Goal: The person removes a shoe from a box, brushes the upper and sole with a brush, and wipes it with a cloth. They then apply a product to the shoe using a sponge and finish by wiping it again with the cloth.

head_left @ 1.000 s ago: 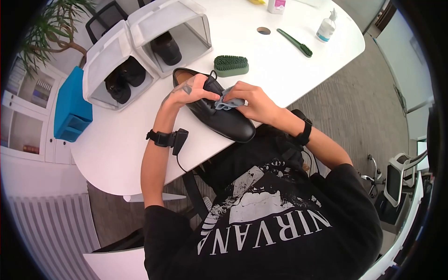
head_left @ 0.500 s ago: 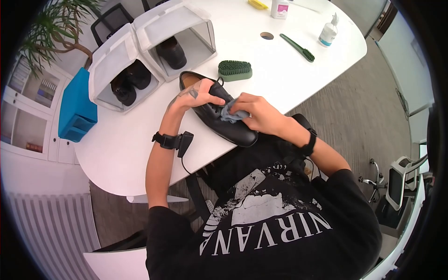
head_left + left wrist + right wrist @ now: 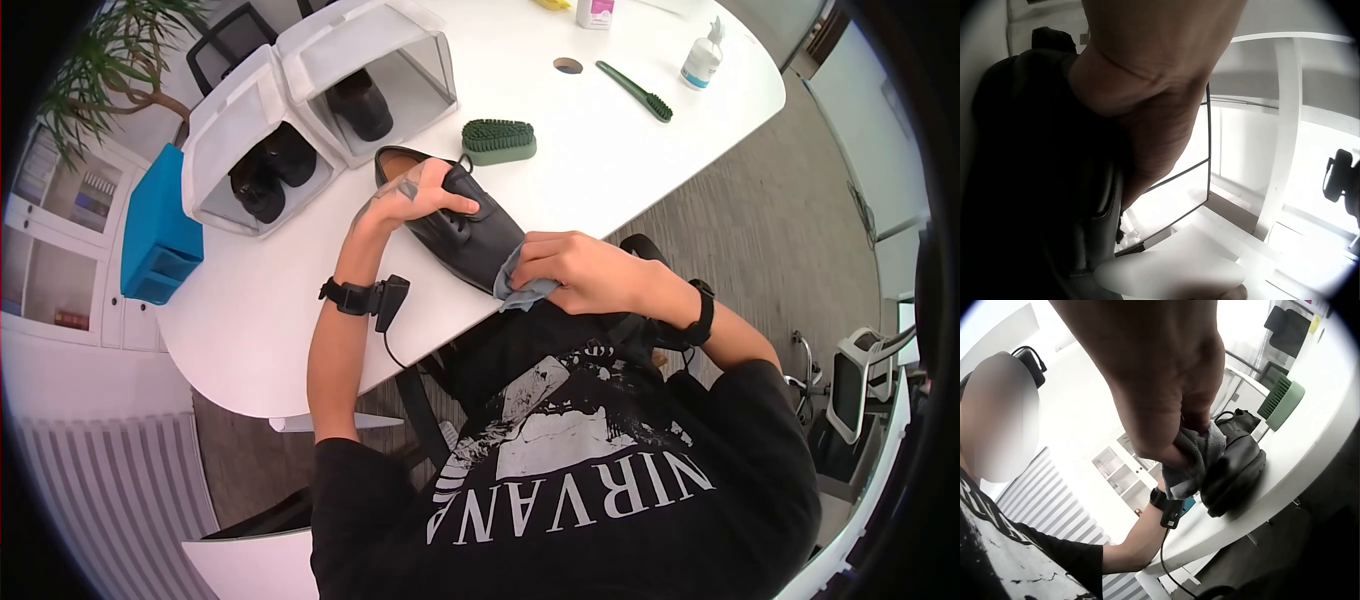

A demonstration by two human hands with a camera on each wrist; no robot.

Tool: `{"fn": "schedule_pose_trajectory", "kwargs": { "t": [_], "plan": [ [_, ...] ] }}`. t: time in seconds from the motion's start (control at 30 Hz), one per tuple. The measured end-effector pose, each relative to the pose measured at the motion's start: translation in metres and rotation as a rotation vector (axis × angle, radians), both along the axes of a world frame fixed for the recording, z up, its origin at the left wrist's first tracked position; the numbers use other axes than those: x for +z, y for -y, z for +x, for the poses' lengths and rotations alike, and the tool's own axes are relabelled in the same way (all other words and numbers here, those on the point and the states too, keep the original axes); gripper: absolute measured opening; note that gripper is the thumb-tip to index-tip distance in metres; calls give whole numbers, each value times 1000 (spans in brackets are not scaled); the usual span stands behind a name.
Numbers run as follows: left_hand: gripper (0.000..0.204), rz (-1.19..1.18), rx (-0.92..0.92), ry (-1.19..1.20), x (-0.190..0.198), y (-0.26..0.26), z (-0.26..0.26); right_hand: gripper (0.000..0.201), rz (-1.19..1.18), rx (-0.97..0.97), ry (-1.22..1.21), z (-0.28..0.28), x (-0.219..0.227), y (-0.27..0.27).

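Note:
A black lace-up shoe (image 3: 465, 235) lies at the table's near edge in the head view, its toe toward the person. The left hand (image 3: 415, 195) grips it by the laced upper near the opening, thumb across the tongue. Bunched in the right hand (image 3: 590, 272) is a grey-blue cloth (image 3: 525, 290), which lies against the toe and covers its tip. In the right wrist view the cloth (image 3: 1194, 462) is pinched beside the shoe (image 3: 1235, 472). The left wrist view is dark, with the left hand (image 3: 1154, 94) against the shoe (image 3: 1041, 175) and its fingertips hidden.
Beyond the shoe is a green block brush (image 3: 498, 142). Farther off lie a long-handled green brush (image 3: 635, 92) and a spray bottle (image 3: 703, 58). Two clear-fronted boxes (image 3: 370, 75) (image 3: 262, 150) hold dark shoes, and a blue holder (image 3: 162, 230) stands at the left.
The right hand has moved with the cloth from the laces down to the shoe's toe. The left hand keeps its grip in about the same place.

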State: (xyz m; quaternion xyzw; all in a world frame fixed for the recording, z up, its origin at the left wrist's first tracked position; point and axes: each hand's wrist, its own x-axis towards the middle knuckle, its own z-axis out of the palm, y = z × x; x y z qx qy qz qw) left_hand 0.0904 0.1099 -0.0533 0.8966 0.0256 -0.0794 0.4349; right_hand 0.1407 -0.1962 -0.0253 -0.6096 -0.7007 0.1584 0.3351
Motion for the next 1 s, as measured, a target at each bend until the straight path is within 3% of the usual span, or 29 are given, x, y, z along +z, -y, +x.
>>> {"fn": "schedule_pose_trajectory", "kwargs": {
  "t": [0.07, 0.17, 0.23, 0.3, 0.37, 0.4, 0.43, 0.5, 0.57, 0.63, 0.7, 0.77, 0.83, 1.0],
  "plan": [
    [48, -83, -11, -34, 1, 3, 1, 33, 7, -47, 89, 4, 2, 2],
    [33, -35, -1, -65, 3, 3, 2, 30, 123, -142, 78, 8, -13, -9],
    [32, 4, 23, -50, 6, 3, -1, 27, 121, 67, -41, -14, -11, -6],
    [33, -15, 18, -67, -1, 0, 1, 25, -7, 132, 166, -28, -16, -2],
    [31, -42, 19, -49, 7, 7, -2, 24, 211, -72, 282, -6, -21, -13],
    [31, -61, 23, -56, 16, 12, -4, 26, 196, -190, 289, 11, -18, -19],
    [31, -82, 31, -66, 20, 16, -8, 29, 79, -206, 164, 24, -15, -22],
    [36, -21, 11, -65, 20, 10, -5, 33, 84, -167, 62, 16, -17, -15],
    [39, 15, -3, -47, 8, 7, -1, 34, 94, -2, 13, -3, -12, -7],
    [40, 32, -18, -45, 10, 5, 1, 34, 86, -30, 80, -8, -7, -7],
    [39, -67, -27, 21, 6, 6, -3, 34, 150, -237, 73, 14, -27, -22],
    [38, -40, -25, -56, 3, 4, -3, 32, 94, -394, -102, 39, -41, -39],
    [37, -17, 16, -57, 11, 7, -5, 32, 112, -440, -94, 36, -52, -42],
    [34, -18, -20, -30, 1, 2, 0, 35, 103, -265, -94, 21, -35, -15]
  ]
}}
